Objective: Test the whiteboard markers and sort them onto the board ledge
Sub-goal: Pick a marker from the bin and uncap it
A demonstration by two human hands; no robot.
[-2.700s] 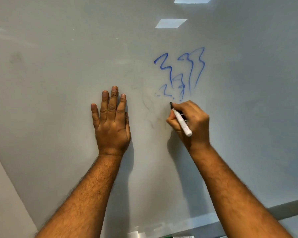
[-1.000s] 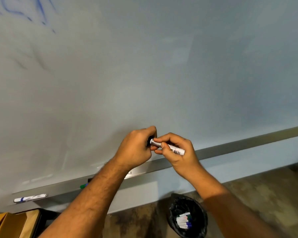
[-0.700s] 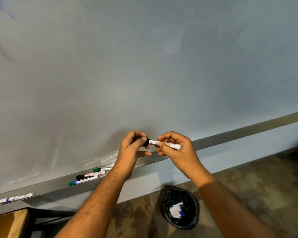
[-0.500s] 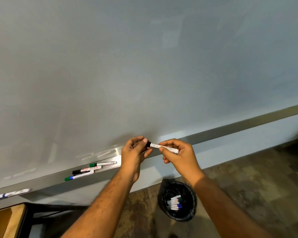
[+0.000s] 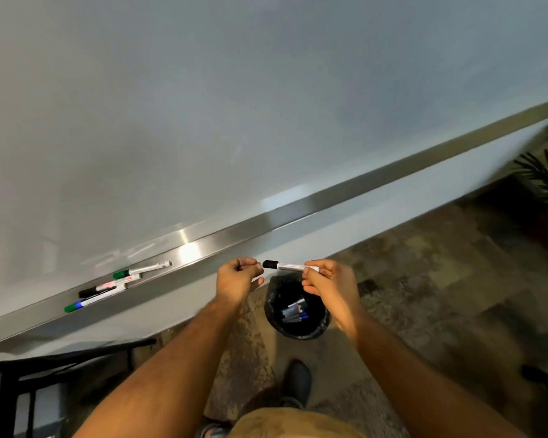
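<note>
Your right hand (image 5: pixel 328 284) pinches the white barrel of a capped black marker (image 5: pixel 288 265), held level just below the ledge (image 5: pixel 329 197) and directly above the black bin (image 5: pixel 296 306). Your left hand (image 5: pixel 238 278), at nine o'clock from the cap, has its fingers curled with the fingertips just beside the cap; you cannot tell whether they touch it. Three markers (image 5: pixel 117 284) lie on the ledge at nine o'clock from your hands, and more sit in the bin.
</note>
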